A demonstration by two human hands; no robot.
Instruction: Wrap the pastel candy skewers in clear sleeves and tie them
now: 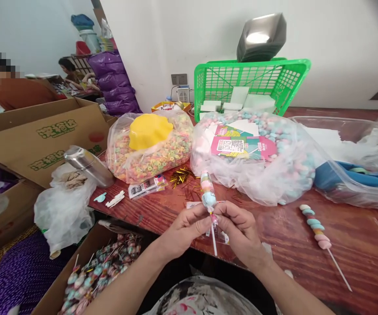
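Observation:
A wrapped candy skewer [207, 190] with pastel pieces in clear film stands tilted up between my hands above the table edge. My left hand [190, 225] pinches the gathered wrapper at its base, where a pink and gold tie shows. From the other side, my right hand [238, 225] pinches that same neck. The white stick pokes out below my fingers. To the right, an unwrapped candy skewer [316, 226] lies on the red-brown table [284, 245]. Gold twist ties [180, 176] are scattered beyond my hands.
Bags of ring candy [149, 164] and pastel candy [284, 175] line the back, before a green basket [251, 68]. A steel flask [88, 165] leans at left. Below it, a carton holds several finished skewers [97, 273]. A clear tub [366, 192] stands right. Two people sit far left.

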